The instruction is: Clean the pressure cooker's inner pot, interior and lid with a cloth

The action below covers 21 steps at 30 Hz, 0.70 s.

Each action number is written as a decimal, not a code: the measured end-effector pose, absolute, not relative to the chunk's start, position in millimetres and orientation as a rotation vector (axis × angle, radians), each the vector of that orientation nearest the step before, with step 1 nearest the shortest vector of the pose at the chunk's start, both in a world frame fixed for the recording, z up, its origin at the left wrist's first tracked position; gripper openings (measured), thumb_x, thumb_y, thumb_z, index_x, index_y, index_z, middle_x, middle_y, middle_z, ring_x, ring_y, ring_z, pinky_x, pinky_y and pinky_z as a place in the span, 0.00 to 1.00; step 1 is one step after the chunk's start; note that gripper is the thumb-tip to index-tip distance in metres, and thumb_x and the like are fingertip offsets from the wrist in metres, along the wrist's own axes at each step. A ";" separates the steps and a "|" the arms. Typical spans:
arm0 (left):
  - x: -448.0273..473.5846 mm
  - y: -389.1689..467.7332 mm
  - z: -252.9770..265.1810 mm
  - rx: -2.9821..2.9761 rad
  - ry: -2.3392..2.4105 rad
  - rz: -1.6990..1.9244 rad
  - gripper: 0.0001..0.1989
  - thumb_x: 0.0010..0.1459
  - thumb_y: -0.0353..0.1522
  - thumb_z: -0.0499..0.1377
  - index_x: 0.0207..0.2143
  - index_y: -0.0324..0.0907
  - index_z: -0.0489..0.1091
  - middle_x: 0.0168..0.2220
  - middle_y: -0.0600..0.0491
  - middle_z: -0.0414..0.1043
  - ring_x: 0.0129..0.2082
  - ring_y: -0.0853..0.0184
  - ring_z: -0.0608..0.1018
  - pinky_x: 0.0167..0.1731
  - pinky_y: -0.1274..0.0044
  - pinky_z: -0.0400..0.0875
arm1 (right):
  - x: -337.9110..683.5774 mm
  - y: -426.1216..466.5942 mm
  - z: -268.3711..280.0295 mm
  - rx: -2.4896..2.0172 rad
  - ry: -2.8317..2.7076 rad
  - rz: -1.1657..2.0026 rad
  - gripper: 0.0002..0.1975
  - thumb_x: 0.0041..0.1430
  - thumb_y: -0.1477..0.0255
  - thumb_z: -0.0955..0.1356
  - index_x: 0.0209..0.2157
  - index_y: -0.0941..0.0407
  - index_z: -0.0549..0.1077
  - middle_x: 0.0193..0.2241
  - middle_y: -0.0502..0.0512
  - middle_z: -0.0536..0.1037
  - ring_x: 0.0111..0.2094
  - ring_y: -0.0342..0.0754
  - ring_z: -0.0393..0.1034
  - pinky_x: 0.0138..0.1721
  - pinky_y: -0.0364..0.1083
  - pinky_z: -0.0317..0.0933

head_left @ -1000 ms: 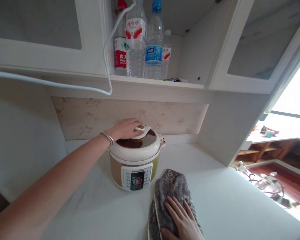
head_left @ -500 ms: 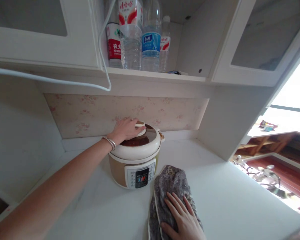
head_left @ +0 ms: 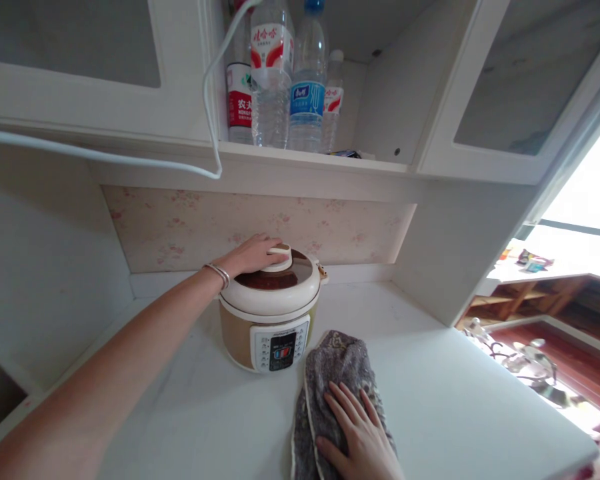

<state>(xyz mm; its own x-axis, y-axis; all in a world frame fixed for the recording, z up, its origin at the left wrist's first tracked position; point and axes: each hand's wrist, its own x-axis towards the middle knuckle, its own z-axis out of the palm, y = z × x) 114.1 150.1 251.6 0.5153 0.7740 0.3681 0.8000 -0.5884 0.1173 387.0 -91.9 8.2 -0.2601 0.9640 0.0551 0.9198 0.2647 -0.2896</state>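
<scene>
A cream and tan electric cooker (head_left: 236, 333) stands on the white countertop, its control panel facing me. My left hand (head_left: 255, 255) reaches over its brown-topped lid (head_left: 303, 270), fingers closed round the cream lid handle (head_left: 281, 256). Two thin bangles circle that wrist. To the cooker's right lies a folded grey patterned cloth (head_left: 337, 360) with a pale edge. My right hand (head_left: 360, 433) rests flat on this cloth, fingers spread.
Above, an open cabinet shelf holds several plastic bottles (head_left: 307, 100). A white cable (head_left: 130, 160) hangs across the left. The countertop (head_left: 430, 393) ends at the right, where shelves and clutter stand beyond.
The view has tilted slightly upward, so more of the bottles shows. My left hand stays on the lid handle and my right hand stays on the cloth.
</scene>
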 end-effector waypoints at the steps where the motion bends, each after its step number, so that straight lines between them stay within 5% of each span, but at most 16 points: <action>1: 113.8 150.9 251.8 -2.692 -1.396 -0.593 0.33 0.57 0.55 0.47 0.57 0.46 0.65 0.52 0.45 0.67 0.52 0.54 0.70 0.51 0.68 0.62 | 386.4 -92.1 8.6 -1.753 -2.314 0.290 0.33 0.59 0.49 0.61 0.63 0.46 0.57 0.65 0.49 0.53 0.65 0.61 0.47 0.65 0.65 0.38; 8: 105.3 151.9 250.4 -2.807 -1.322 -0.763 0.33 0.57 0.53 0.50 0.59 0.45 0.62 0.57 0.47 0.61 0.57 0.58 0.66 0.58 0.71 0.56 | 388.5 -90.3 30.9 -1.750 -2.246 0.574 0.33 0.58 0.47 0.61 0.61 0.47 0.62 0.64 0.51 0.56 0.65 0.58 0.46 0.65 0.64 0.34; 12: 71.0 144.4 232.8 -2.515 -1.452 -1.268 0.28 0.63 0.47 0.44 0.58 0.40 0.61 0.55 0.45 0.62 0.54 0.63 0.68 0.57 0.73 0.58 | 400.4 -64.2 76.2 -1.680 -1.956 0.906 0.30 0.63 0.51 0.56 0.55 0.55 0.69 0.50 0.58 0.75 0.50 0.54 0.70 0.52 0.54 0.63; 14: 46.4 138.2 215.1 -2.250 -1.743 -1.368 0.25 0.64 0.43 0.41 0.54 0.38 0.65 0.53 0.43 0.65 0.52 0.62 0.70 0.55 0.71 0.61 | 396.9 -42.0 114.5 -1.627 -1.903 0.778 0.27 0.64 0.54 0.55 0.51 0.55 0.71 0.41 0.57 0.79 0.40 0.51 0.74 0.44 0.51 0.67; 16: 24.1 130.5 194.4 -2.065 -2.058 -1.266 0.23 0.63 0.40 0.43 0.49 0.36 0.68 0.51 0.40 0.68 0.53 0.58 0.69 0.55 0.68 0.61 | 381.0 -15.9 160.0 -1.523 -1.926 0.492 0.22 0.64 0.56 0.58 0.48 0.54 0.72 0.40 0.55 0.79 0.40 0.50 0.73 0.44 0.49 0.65; 21: 2.0 115.9 157.7 -2.100 -2.377 -1.010 0.24 0.63 0.40 0.40 0.38 0.36 0.72 0.43 0.36 0.75 0.46 0.53 0.76 0.45 0.66 0.68 | 300.2 57.4 255.9 -1.343 -2.118 -0.133 0.23 0.66 0.56 0.56 0.54 0.54 0.65 0.53 0.58 0.69 0.51 0.51 0.66 0.52 0.50 0.58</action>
